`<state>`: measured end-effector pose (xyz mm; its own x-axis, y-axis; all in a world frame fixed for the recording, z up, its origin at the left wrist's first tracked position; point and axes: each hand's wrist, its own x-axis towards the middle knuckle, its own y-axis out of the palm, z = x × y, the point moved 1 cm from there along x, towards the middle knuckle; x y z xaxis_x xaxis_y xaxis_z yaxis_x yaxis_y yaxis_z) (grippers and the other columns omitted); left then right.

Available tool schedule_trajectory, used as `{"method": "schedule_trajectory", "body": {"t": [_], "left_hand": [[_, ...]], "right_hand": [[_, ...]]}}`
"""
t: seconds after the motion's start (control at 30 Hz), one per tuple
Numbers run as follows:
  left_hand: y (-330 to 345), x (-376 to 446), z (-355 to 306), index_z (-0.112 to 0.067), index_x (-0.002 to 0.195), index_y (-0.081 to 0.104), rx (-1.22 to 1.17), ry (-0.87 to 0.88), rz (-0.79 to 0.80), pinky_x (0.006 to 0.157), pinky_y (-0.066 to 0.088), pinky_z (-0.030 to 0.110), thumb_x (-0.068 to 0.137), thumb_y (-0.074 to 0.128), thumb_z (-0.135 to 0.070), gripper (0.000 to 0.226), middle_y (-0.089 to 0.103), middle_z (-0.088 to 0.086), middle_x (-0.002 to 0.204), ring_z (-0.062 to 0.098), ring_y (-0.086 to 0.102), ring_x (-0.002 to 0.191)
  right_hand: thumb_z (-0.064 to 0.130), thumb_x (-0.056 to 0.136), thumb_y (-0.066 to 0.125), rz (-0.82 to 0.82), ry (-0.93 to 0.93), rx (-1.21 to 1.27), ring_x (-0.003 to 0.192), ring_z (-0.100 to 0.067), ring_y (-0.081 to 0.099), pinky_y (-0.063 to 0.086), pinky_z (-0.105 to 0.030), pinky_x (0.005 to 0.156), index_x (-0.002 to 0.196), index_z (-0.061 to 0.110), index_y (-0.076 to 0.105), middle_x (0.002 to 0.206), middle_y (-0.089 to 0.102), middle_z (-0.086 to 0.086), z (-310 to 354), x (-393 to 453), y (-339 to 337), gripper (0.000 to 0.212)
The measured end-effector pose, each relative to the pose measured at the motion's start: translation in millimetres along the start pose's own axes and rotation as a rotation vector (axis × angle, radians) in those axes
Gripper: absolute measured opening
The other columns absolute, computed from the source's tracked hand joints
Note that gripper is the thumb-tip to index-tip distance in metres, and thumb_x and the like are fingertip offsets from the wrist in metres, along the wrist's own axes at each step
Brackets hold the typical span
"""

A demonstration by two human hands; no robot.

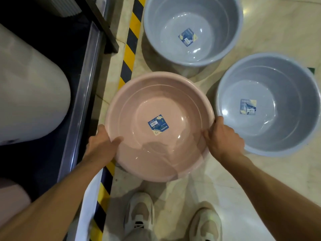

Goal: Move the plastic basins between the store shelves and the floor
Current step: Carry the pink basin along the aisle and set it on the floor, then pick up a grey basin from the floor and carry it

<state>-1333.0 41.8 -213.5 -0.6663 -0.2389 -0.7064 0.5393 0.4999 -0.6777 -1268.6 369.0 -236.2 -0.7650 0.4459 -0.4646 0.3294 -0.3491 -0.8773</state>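
Head view: I see my left hand (102,143) and right hand (224,136) clamped on opposite rims of the pink basin (156,101), fingers curled under, thumbs inside; it sits above the glossy beige tile floor (260,180); two grey-blue basins (192,30) (267,105) rest on tiles; yellow-black hazard tape (129,54) edges the dark shelf base (81,94); white shoes (140,214) below.
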Motion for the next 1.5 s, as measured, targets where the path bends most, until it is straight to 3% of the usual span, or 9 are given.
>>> {"method": "schedule_trajectory", "body": {"t": [0.2, 0.33, 0.5, 0.67, 0.77, 0.9, 1.03, 1.27, 1.5], "left_hand": [[-15, -11, -11, -0.016, 0.111, 0.042, -0.004, 0.066, -0.112, 0.068, 0.053, 0.040, 0.092, 0.068, -0.042, 0.041, 0.060, 0.011, 0.108, 0.028, 0.060, 0.088], [-44, -47, -47, -0.012, 0.114, 0.048, 0.081, 0.250, -0.233, 0.053, 0.041, 0.026, 0.096, 0.063, -0.032, 0.030, 0.057, 0.008, 0.101, 0.024, 0.058, 0.085], [-90, -131, -120, -0.019, 0.115, 0.055, 0.229, 0.480, -0.206, 0.081, 0.056, 0.045, 0.098, 0.057, -0.036, 0.025, 0.064, 0.002, 0.106, 0.026, 0.064, 0.094], [-145, -240, -207, -0.029, 0.108, 0.056, 0.266, 0.667, -0.103, 0.073, 0.049, 0.037, 0.099, 0.052, -0.041, 0.016, 0.065, -0.007, 0.102, 0.021, 0.064, 0.094], [-177, -322, -267, -0.030, 0.098, 0.055, 0.271, 0.786, -0.060, 0.071, 0.048, 0.036, 0.098, 0.052, -0.035, 0.006, 0.064, -0.010, 0.094, 0.018, 0.063, 0.090], [-197, -443, -351, -0.025, 0.089, 0.052, 0.332, 0.949, -0.008, 0.065, 0.047, 0.037, 0.099, 0.051, -0.033, 0.013, 0.066, -0.005, 0.087, 0.019, 0.062, 0.080], [-180, -563, -433, -0.026, 0.091, 0.052, 0.400, 1.147, 0.015, 0.065, 0.048, 0.037, 0.099, 0.049, -0.034, 0.012, 0.065, -0.001, 0.080, 0.026, 0.065, 0.079], [-84, -738, -538, -0.027, 0.100, 0.056, 0.467, 1.437, 0.073, 0.065, 0.047, 0.032, 0.100, 0.049, -0.043, 0.017, 0.069, -0.008, 0.087, 0.017, 0.064, 0.079], [4, -839, -586, -0.029, 0.098, 0.056, 0.494, 1.507, 0.201, 0.071, 0.053, 0.036, 0.097, 0.051, -0.040, 0.012, 0.063, -0.015, 0.080, 0.021, 0.065, 0.079]], "right_hand": [[0.040, 0.090, 0.046, 0.048, 0.084, 0.067, 0.055, -0.024, 0.042, 0.033, -0.037, 0.059, 0.096, 0.019, 0.037, 0.065, 0.040, 0.003, 7, -8, -22, 0.023], [0.043, 0.096, 0.041, 0.060, 0.051, 0.093, 0.068, -0.030, 0.047, 0.037, -0.039, 0.064, 0.105, 0.017, 0.040, 0.075, 0.046, -0.001, 8, -27, -69, 0.028], [0.049, 0.098, 0.039, 0.037, 0.041, 0.182, 0.074, -0.026, 0.053, 0.040, -0.038, 0.066, 0.117, 0.020, 0.045, 0.089, 0.060, -0.002, 4, -65, -168, 0.035], [0.048, 0.097, 0.042, 0.003, 0.141, 0.325, 0.099, -0.030, 0.063, 0.038, -0.035, 0.069, 0.124, 0.022, 0.048, 0.111, 0.068, -0.004, -34, -124, -304, 0.038], [0.049, 0.094, 0.045, -0.071, 0.248, 0.416, 0.094, -0.031, 0.063, 0.038, -0.033, 0.068, 0.118, 0.023, 0.052, 0.109, 0.068, -0.006, -81, -174, -395, 0.036], [0.052, 0.093, 0.047, -0.180, 0.411, 0.523, 0.084, -0.028, 0.064, 0.048, -0.035, 0.070, 0.111, 0.026, 0.053, 0.094, 0.069, -0.004, -174, -255, -503, 0.032], [0.049, 0.094, 0.050, -0.247, 0.555, 0.607, 0.087, -0.027, 0.063, 0.049, -0.034, 0.074, 0.110, 0.025, 0.057, 0.101, 0.069, -0.005, -289, -341, -570, 0.030], [0.050, 0.095, 0.047, -0.373, 0.814, 0.656, 0.075, -0.021, 0.063, 0.052, -0.035, 0.069, 0.106, 0.026, 0.054, 0.090, 0.066, -0.002, -457, -479, -604, 0.027], [0.047, 0.095, 0.046, -0.356, 0.996, 0.671, 0.077, -0.019, 0.058, 0.045, -0.031, 0.063, 0.105, 0.027, 0.052, 0.093, 0.061, 0.000, -564, -557, -603, 0.023]]}}
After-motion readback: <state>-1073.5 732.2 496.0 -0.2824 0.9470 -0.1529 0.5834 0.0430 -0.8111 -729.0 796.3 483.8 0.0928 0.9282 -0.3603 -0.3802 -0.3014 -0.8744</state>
